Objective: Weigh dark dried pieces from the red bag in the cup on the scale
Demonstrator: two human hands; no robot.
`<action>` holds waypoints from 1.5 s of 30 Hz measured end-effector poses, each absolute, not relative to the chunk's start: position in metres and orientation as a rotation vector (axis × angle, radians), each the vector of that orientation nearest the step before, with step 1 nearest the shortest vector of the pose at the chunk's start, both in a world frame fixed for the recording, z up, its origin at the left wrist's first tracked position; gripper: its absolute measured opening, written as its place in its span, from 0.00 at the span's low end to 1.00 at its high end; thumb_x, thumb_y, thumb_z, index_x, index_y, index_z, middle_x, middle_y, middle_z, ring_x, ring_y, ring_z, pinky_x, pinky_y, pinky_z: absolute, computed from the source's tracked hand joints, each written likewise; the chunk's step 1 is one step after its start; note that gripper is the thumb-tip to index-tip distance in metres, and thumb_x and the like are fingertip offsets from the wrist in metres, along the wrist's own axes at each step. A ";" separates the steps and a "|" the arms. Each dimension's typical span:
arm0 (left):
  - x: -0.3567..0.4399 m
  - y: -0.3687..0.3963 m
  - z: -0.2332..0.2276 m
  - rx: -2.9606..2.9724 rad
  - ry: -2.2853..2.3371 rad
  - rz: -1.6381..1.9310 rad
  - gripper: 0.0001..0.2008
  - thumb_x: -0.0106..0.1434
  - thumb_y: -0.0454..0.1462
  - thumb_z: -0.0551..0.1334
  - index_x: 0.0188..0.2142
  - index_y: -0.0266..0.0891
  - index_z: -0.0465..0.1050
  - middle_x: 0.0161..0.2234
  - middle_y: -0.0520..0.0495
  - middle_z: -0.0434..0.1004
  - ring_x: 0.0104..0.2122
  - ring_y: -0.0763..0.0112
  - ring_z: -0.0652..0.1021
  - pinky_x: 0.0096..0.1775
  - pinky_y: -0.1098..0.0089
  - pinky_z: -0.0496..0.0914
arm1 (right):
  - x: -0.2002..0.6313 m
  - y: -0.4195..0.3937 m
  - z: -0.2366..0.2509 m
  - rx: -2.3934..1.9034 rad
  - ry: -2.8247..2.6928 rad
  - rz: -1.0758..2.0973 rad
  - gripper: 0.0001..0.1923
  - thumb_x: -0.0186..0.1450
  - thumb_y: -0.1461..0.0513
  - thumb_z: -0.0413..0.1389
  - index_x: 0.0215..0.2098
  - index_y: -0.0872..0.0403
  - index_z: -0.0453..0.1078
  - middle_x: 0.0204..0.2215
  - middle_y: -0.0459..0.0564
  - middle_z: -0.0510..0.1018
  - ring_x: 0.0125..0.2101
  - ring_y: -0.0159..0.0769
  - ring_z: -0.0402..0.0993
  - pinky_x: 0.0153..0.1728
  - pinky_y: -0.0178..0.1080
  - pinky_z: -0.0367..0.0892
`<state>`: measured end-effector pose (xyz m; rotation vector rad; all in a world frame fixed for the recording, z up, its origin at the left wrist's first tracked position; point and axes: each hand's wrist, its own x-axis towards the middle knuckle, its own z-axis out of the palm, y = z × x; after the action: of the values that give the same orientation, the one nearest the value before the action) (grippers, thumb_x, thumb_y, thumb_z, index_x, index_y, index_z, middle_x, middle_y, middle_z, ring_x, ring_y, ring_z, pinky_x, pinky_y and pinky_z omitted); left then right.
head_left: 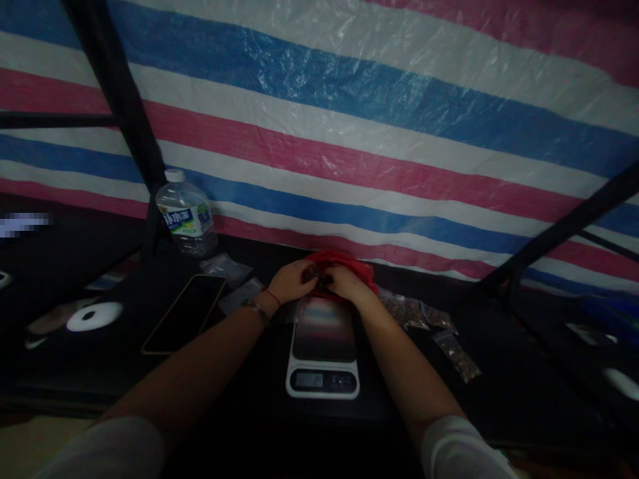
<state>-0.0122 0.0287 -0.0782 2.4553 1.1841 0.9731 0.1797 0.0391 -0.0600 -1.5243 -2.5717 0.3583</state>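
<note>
A crumpled red plastic bag (342,258) lies behind a white kitchen scale (323,382) with a dark plate. Both of my hands meet over the bag's near side. My left hand (290,283) has its fingers bent inward over dark brown bits at the bag. Close beside it, my right hand (343,281) curls its fingers in the same dark patch. What exactly the fingertips pinch is too dark and small to tell. The scale's display is lit, and nothing rests on its plate.
Several small clear bags of brown bits (456,356) lie right of the scale. To the left are a phone (184,313), clear plastic bags (225,267), a clear bottle (187,216) and a white oval object (94,315). Striped sheeting (349,133) and dark metal bars stand behind.
</note>
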 end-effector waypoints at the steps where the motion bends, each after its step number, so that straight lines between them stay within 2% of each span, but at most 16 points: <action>1: -0.012 0.028 -0.078 2.463 1.189 0.954 0.16 0.58 0.40 0.60 0.46 0.39 0.72 0.43 0.46 0.78 0.42 0.63 0.77 0.44 0.67 0.70 | 0.180 0.039 -0.060 -1.531 -2.563 0.353 0.11 0.59 0.69 0.56 0.38 0.56 0.77 0.38 0.53 0.81 0.38 0.37 0.75 0.39 0.34 0.65; 8: -0.010 0.027 -0.073 2.529 1.183 0.761 0.16 0.58 0.41 0.60 0.47 0.45 0.73 0.42 0.50 0.79 0.39 0.65 0.78 0.40 0.69 0.70 | 0.186 0.043 -0.061 -1.471 -2.339 0.461 0.12 0.56 0.71 0.56 0.37 0.56 0.76 0.34 0.50 0.81 0.33 0.35 0.74 0.36 0.34 0.66; 13: -0.009 0.030 -0.075 2.545 1.193 0.750 0.18 0.59 0.43 0.61 0.48 0.42 0.73 0.43 0.47 0.78 0.40 0.64 0.78 0.40 0.69 0.69 | 0.181 0.041 -0.052 -1.283 -2.121 0.518 0.12 0.56 0.70 0.57 0.37 0.56 0.76 0.35 0.49 0.80 0.34 0.35 0.74 0.38 0.35 0.67; 20: -0.007 0.029 -0.075 2.489 1.245 0.785 0.16 0.60 0.44 0.60 0.45 0.40 0.75 0.37 0.46 0.79 0.34 0.65 0.77 0.35 0.69 0.68 | 0.172 0.034 -0.043 -1.179 -2.158 0.554 0.08 0.57 0.69 0.59 0.35 0.56 0.77 0.34 0.50 0.80 0.35 0.35 0.74 0.39 0.37 0.67; 23: -0.007 0.030 -0.076 2.463 1.204 0.851 0.15 0.60 0.43 0.60 0.44 0.40 0.75 0.37 0.46 0.79 0.35 0.65 0.77 0.36 0.69 0.68 | 0.172 0.032 -0.041 -1.140 -2.195 0.601 0.09 0.57 0.70 0.57 0.34 0.56 0.77 0.33 0.49 0.80 0.34 0.35 0.74 0.39 0.36 0.67; 27: -0.007 0.032 -0.080 2.422 1.184 0.845 0.13 0.58 0.42 0.61 0.40 0.39 0.75 0.34 0.47 0.78 0.33 0.66 0.77 0.35 0.70 0.68 | 0.170 0.032 -0.041 -1.089 -2.251 0.563 0.16 0.56 0.74 0.53 0.37 0.54 0.77 0.36 0.49 0.79 0.38 0.35 0.74 0.43 0.38 0.66; 30: -0.007 0.033 -0.081 2.405 1.203 0.846 0.12 0.57 0.42 0.62 0.39 0.39 0.74 0.33 0.48 0.78 0.31 0.66 0.77 0.32 0.70 0.67 | 0.168 0.032 -0.041 -1.044 -2.224 0.517 0.16 0.57 0.74 0.52 0.37 0.54 0.76 0.37 0.49 0.78 0.40 0.35 0.72 0.45 0.38 0.66; 35: -0.007 0.033 -0.084 2.334 1.204 0.926 0.15 0.57 0.41 0.62 0.43 0.39 0.73 0.36 0.47 0.78 0.35 0.64 0.78 0.36 0.69 0.70 | 0.169 0.030 -0.036 -0.960 -2.216 0.529 0.19 0.58 0.75 0.47 0.38 0.54 0.75 0.38 0.49 0.78 0.40 0.34 0.72 0.45 0.37 0.66; 39: -0.009 0.034 -0.085 2.268 1.198 1.108 0.19 0.56 0.39 0.63 0.47 0.38 0.69 0.41 0.45 0.77 0.40 0.63 0.77 0.42 0.66 0.71 | 0.177 0.032 -0.033 -1.124 -2.240 0.366 0.23 0.57 0.76 0.45 0.40 0.55 0.75 0.41 0.52 0.78 0.44 0.36 0.72 0.49 0.38 0.64; 42: -0.009 0.036 -0.086 2.204 1.286 1.271 0.14 0.57 0.38 0.61 0.44 0.37 0.69 0.40 0.45 0.76 0.40 0.64 0.77 0.44 0.65 0.71 | 0.178 0.034 -0.037 -1.388 -2.378 0.268 0.18 0.60 0.73 0.46 0.40 0.57 0.76 0.41 0.55 0.79 0.44 0.38 0.72 0.49 0.38 0.63; 45: -0.007 0.037 -0.087 2.194 1.311 1.200 0.10 0.58 0.35 0.57 0.41 0.38 0.70 0.36 0.47 0.76 0.36 0.67 0.77 0.41 0.67 0.71 | 0.172 0.034 -0.044 -1.454 -2.466 0.279 0.14 0.63 0.70 0.48 0.38 0.58 0.76 0.40 0.57 0.79 0.43 0.39 0.73 0.48 0.38 0.63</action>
<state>-0.0072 0.0371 -0.0866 2.1944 1.3112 1.2005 0.1722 0.0340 -0.0443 -1.4536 -2.4656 0.2792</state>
